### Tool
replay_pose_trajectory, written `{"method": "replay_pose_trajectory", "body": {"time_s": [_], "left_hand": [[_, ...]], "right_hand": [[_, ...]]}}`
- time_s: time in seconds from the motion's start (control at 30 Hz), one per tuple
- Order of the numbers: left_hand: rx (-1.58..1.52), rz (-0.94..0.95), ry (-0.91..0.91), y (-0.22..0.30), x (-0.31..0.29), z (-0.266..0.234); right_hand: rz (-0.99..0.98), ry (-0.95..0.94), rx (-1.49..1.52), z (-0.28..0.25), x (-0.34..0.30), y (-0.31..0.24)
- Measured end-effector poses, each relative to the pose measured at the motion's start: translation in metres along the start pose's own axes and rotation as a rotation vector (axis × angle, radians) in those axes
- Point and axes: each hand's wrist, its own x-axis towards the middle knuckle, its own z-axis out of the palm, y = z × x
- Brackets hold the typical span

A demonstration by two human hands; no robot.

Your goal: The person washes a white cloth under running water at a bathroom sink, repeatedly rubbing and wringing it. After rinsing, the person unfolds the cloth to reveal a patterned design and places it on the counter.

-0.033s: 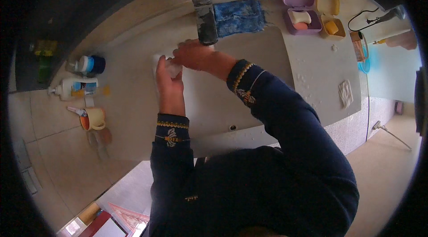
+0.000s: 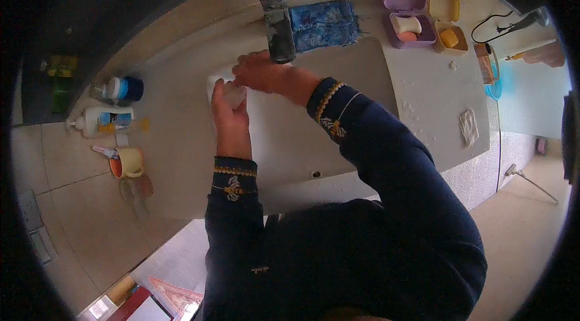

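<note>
Over the left part of the grey sink basin (image 2: 302,133), my left hand (image 2: 230,121) is closed around a pale, translucent rounded thing (image 2: 233,95); its kind is not clear. My right hand (image 2: 263,72) reaches across from the right, just left of and below the dark faucet (image 2: 280,34). Its fingers extend leftward, slightly bent, over the upper edge of the pale thing. Whether they touch it cannot be made out. A bright white patch shows beside my left fingertips.
Behind the basin lies a blue cloth (image 2: 324,25). Right of it stand an open purple soap box (image 2: 417,34) and a yellow one (image 2: 451,44). A crumpled white cloth (image 2: 468,127) lies on the right counter. Left are a pump bottle (image 2: 96,121), a jar (image 2: 125,88) and a mug (image 2: 130,162).
Both hands have shifted very slightly, and the pale thing in my left hand shows a little more plainly. Everything else stays in place.
</note>
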Motion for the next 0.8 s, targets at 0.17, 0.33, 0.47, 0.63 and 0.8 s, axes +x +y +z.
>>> {"method": "replay_pose_trajectory", "body": {"time_s": [0.17, 0.33, 0.47, 0.63, 0.8], "left_hand": [[-0.046, 0.037, -0.033, -0.004, 0.001, -0.001], [-0.055, 0.003, -0.040, -0.006, 0.008, -0.008], [-0.058, 0.044, -0.043, -0.004, 0.015, -0.008], [-0.036, 0.097, 0.010, 0.005, 0.008, -0.003], [-0.032, 0.108, 0.007, 0.008, 0.003, -0.002]], "right_hand": [[0.495, -0.160, 0.858, -0.021, -0.003, 0.022], [0.818, -0.040, 1.601, -0.020, -0.028, 0.026], [0.413, -0.252, 1.110, 0.031, -0.016, 0.043], [-0.058, -0.473, -0.038, 0.028, 0.009, 0.023], [0.544, -0.456, 1.185, -0.012, -0.016, 0.038]]}}
